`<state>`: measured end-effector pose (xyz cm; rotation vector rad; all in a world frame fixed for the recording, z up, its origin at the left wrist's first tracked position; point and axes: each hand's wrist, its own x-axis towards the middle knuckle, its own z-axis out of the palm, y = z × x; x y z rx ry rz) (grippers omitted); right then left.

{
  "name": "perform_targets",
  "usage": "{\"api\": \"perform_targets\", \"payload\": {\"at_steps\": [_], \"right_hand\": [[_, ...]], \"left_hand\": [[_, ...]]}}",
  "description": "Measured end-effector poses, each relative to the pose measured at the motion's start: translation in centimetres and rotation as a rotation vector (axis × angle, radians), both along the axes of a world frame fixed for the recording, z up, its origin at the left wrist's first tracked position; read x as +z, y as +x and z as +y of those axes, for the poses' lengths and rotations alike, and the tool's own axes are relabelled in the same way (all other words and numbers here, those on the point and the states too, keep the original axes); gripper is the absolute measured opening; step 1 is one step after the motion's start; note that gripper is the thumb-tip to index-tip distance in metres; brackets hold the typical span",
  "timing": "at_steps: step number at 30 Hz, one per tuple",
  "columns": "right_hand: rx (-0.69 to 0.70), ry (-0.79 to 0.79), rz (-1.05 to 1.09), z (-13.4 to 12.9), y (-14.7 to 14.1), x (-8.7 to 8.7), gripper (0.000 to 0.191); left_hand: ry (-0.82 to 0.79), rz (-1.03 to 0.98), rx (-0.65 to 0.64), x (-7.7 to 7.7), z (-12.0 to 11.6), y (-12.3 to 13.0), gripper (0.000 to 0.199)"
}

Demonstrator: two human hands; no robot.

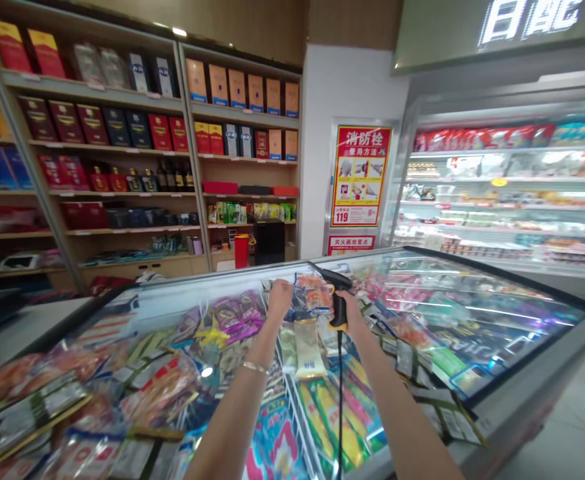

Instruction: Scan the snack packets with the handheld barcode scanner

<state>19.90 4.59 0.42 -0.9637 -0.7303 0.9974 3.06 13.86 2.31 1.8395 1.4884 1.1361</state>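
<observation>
My right hand (353, 313) is wrapped round the grip of a black and yellow barcode scanner (339, 310), whose head points up and left. A black cable (340, 393) hangs from its grip toward me. My left hand (279, 297) is closed at the left edge of a clear, blue-trimmed food packet (317, 298) with orange-pink contents. The scanner is close to the right side of this packet. Below both hands lies a pale wrapped packet (308, 347) inside the chest freezer (207, 272). My left fingertips are partly hidden.
Frozen packets, among them purple bags (242, 310) and yellow-green ice pops (330, 417), fill the freezer. Loose food packs (37, 407) lie piled at left. A sliding glass lid (472, 293) covers the right side. Shelves of boxes (122, 127) and a lit chiller (502, 200) stand behind.
</observation>
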Motion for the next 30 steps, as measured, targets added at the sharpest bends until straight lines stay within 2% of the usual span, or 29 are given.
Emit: {"api": "perform_targets", "payload": {"at_steps": [2, 5, 8, 10, 15, 21, 25, 30], "right_hand": [[-0.067, -0.013, 0.024, 0.5, 0.1, -1.0, 0.017], [-0.135, -0.030, 0.034, 0.8, 0.3, -1.7, 0.017], [-0.167, -0.039, 0.013, 0.8, 0.7, -1.9, 0.017], [-0.175, -0.044, -0.010, 0.8, 0.8, -2.0, 0.016], [-0.141, -0.059, -0.082, 0.7, 0.6, -1.9, 0.014], [-0.076, -0.071, -0.218, 0.1, 0.1, -0.9, 0.015], [-0.003, -0.067, -0.394, -0.4, -0.3, -0.2, 0.016], [0.145, -0.019, -0.463, -0.7, -0.6, -0.3, 0.012]], "left_hand": [[-0.049, 0.083, -0.020, -2.0, -0.1, 2.0, 0.023], [-0.041, 0.275, -0.025, -4.2, -0.8, 3.9, 0.042], [0.034, 0.503, -0.030, -5.6, -1.1, 4.7, 0.054], [0.057, 0.551, -0.038, -6.2, -1.0, 4.9, 0.052], [0.043, 0.533, -0.037, -6.5, -0.5, 4.7, 0.038], [0.069, 0.535, -0.014, -6.4, -0.7, 4.0, 0.029], [0.209, 0.416, 0.082, -5.9, -0.8, 2.8, 0.024], [0.316, 0.308, 0.173, -5.7, -0.1, 1.6, 0.017]]}}
